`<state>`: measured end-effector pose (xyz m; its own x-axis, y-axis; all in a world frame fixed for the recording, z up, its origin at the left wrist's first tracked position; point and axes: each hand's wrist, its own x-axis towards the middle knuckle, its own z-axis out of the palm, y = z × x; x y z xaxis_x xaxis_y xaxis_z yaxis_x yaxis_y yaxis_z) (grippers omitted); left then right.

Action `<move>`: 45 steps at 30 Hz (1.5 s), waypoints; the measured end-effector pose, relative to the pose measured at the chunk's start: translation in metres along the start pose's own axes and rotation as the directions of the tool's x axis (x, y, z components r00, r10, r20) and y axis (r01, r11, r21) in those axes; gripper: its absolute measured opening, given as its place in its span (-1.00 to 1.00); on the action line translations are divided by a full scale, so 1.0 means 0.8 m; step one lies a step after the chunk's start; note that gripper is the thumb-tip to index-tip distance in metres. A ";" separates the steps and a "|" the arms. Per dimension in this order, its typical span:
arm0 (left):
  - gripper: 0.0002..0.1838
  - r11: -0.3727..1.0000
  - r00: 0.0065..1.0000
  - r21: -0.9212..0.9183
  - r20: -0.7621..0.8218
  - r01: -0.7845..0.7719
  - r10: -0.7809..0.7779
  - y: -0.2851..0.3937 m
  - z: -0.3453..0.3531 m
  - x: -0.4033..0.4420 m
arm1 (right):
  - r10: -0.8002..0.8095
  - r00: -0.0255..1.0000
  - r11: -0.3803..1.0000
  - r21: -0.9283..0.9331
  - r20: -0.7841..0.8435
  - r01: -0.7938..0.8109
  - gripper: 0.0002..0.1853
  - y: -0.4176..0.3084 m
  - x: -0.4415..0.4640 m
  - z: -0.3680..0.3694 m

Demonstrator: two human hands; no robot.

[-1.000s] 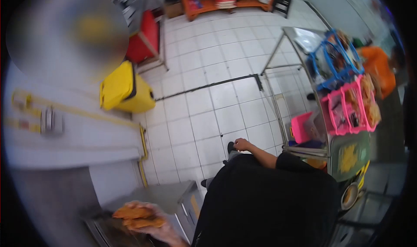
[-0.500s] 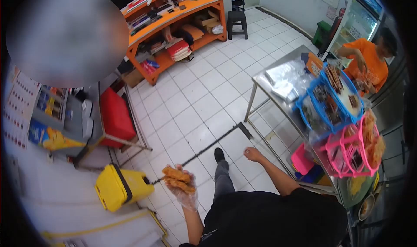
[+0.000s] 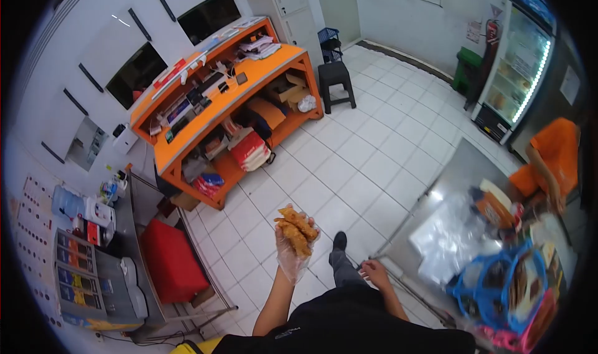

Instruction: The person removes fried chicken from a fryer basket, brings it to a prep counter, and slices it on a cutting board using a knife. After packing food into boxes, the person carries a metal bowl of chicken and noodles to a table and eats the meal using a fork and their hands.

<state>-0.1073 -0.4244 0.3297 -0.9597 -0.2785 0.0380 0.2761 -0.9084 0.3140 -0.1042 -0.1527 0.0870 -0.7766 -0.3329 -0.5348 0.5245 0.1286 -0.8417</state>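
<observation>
My left hand [image 3: 291,264], in a clear plastic glove, is held out in front of me. It is closed around several pieces of golden fried food [image 3: 295,230], which look like breaded fried chicken. My bare right hand [image 3: 374,273] hangs low beside the steel table's edge, with its fingers loosely apart and nothing visible in it. Just right of it, the steel table [image 3: 461,173] carries clear plastic bags [image 3: 436,245] and a blue basket [image 3: 473,291]. A pink basket [image 3: 539,329] shows at the bottom right.
An orange desk [image 3: 249,86] with papers and boxes stands ahead, beside a black stool [image 3: 336,83]. On the left are a red box [image 3: 168,260] and a grey counter [image 3: 128,229]. A co-worker in an orange shirt [image 3: 554,157] is at the table's right, near a glass-door fridge [image 3: 520,67].
My view has swung and moved forward. The fried food in my left hand is now further ahead and right in view. A person at the left has left view; the yellow bin has mostly dropped out.
</observation>
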 end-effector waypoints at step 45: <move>-0.37 -0.195 -0.251 0.247 0.221 0.949 -0.943 -1.399 0.373 1.094 | 0.169 -0.083 0.981 0.159 -0.982 0.115 -0.70 -0.561 0.592 -1.119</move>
<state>-1.2720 0.4420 0.2949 -0.0313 0.9949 -0.0962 -0.9777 -0.0106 0.2095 -1.0195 0.4678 0.1443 -0.1897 0.9669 -0.1709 0.4802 -0.0605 -0.8751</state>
